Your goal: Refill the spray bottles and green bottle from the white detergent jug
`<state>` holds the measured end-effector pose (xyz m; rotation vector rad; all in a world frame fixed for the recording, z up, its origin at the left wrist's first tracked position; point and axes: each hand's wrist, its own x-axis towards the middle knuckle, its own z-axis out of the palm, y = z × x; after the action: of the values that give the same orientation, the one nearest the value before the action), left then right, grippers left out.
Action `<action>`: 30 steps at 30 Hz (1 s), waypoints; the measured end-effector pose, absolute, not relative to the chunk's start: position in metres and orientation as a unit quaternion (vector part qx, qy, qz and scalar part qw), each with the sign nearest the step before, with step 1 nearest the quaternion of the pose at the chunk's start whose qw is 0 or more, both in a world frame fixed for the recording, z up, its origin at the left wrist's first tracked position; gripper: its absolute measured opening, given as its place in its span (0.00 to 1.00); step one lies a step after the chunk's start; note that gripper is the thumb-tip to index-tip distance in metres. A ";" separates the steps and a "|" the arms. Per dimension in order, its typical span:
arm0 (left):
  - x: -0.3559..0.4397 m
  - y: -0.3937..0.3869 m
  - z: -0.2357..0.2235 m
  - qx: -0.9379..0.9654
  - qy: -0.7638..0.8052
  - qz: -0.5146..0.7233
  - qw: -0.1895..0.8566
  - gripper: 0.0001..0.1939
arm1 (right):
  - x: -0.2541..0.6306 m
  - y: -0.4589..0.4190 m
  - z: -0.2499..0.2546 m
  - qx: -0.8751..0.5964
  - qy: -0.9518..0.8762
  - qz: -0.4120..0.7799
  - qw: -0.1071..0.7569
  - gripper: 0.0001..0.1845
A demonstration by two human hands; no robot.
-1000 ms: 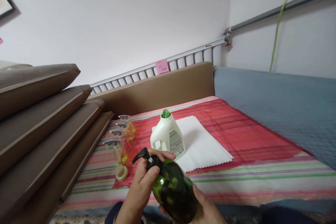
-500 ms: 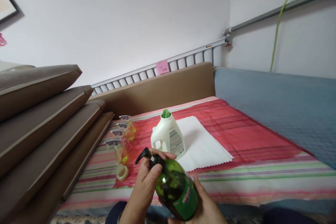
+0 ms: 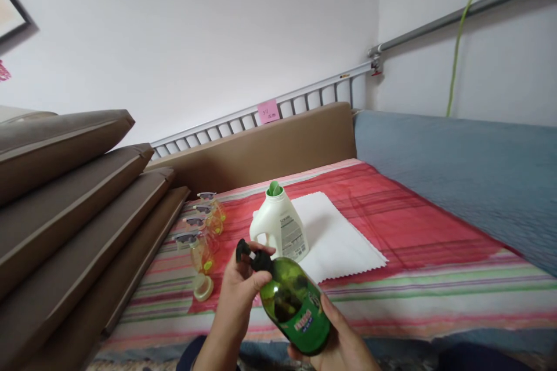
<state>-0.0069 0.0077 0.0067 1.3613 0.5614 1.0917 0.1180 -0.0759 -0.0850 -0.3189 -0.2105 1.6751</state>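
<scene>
Tilted in front of me is a green pump bottle [image 3: 296, 301] with a black pump head and a green label. My left hand [image 3: 241, 278] grips the black pump collar, thumb in front and fingers behind. Around the bottle's lower end wraps my right hand [image 3: 342, 336]; part of its fingers is hidden under the bottle. Just behind stands a white detergent jug [image 3: 278, 223] with a green spout, its handle facing left. A white sheet [image 3: 333, 237] with a zigzag edge lies under or beside the jug.
Several clear spray bottles [image 3: 201, 252] with grey trigger heads stand in a row at the left. A pale green cap [image 3: 202, 287] lies near them. Stacked brown cushions [image 3: 78, 185] rise on the left. A striped cloth [image 3: 418, 295] covers the surface.
The green bottle has rolled in my hands, so its label faces me more and the pump nozzle points differently. My right hand has shifted slightly around the base.
</scene>
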 end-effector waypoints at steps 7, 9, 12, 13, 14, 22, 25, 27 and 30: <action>-0.010 0.012 0.005 0.590 0.244 0.463 0.615 0.15 | 0.117 -0.074 -0.087 -0.127 -0.073 0.757 0.637 0.21; -0.011 0.015 0.002 0.578 0.267 0.497 0.590 0.15 | 0.116 -0.075 -0.088 -0.121 -0.072 0.758 0.637 0.20; -0.012 0.013 0.003 0.572 0.260 0.494 0.600 0.21 | 0.116 -0.074 -0.090 -0.129 -0.062 0.761 0.633 0.19; -0.012 0.011 0.004 0.575 0.252 0.473 0.618 0.22 | 0.116 -0.074 -0.090 -0.131 -0.060 0.764 0.629 0.20; -0.012 0.009 0.005 0.579 0.243 0.449 0.636 0.22 | 0.116 -0.074 -0.090 -0.131 -0.061 0.767 0.625 0.20; -0.013 0.013 0.012 0.571 0.272 0.519 0.575 0.14 | 0.116 -0.074 -0.090 -0.131 -0.077 0.773 0.616 0.20; -0.013 0.013 0.018 0.541 0.261 0.593 0.536 0.13 | 0.116 -0.072 -0.092 -0.133 -0.072 0.786 0.600 0.20; -0.013 0.011 0.020 0.522 0.247 0.634 0.514 0.11 | 0.116 -0.071 -0.093 -0.136 -0.067 0.789 0.595 0.20; -0.013 0.007 0.023 0.553 0.256 0.609 0.508 0.11 | 0.116 -0.072 -0.095 -0.146 -0.064 0.796 0.584 0.21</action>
<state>-0.0134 0.0070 0.0234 1.3327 0.6181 1.4676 0.1164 -0.0718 -0.0946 -0.3398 -0.1494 1.8568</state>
